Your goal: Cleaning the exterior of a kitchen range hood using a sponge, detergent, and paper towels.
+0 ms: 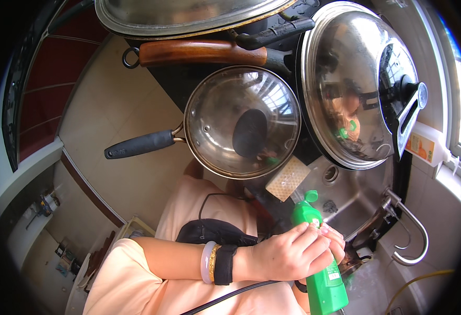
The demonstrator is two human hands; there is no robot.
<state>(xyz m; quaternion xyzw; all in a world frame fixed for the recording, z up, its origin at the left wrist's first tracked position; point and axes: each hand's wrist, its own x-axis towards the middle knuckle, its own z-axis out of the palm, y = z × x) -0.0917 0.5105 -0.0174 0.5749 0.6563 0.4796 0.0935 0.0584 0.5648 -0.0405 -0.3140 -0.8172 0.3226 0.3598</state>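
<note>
A green plastic squeeze bottle (326, 289) with its flip-top cap swung up is held in front of the person, tilted, at the lower right. My left hand (289, 252) comes from the left and has its fingers closed at the bottle's upper part, near a small whitish piece. Partly hidden by the bottle and the left hand, my right hand (334, 241) grips the bottle from the right. Just beyond the cap lies a yellowish patterned block (288, 179), perhaps a sponge, at the sink's edge. A lidded saucepan (243, 122) with a black handle stands farther off.
The steel sink (358, 189) and its curved faucet (421, 236) are at the right, with a dark scrubber (330, 206) in the basin. Beyond are a large domed lid (344, 78), a wooden pan handle (199, 53) and another large lid (191, 17). A white bottle (427, 143) stands by the window.
</note>
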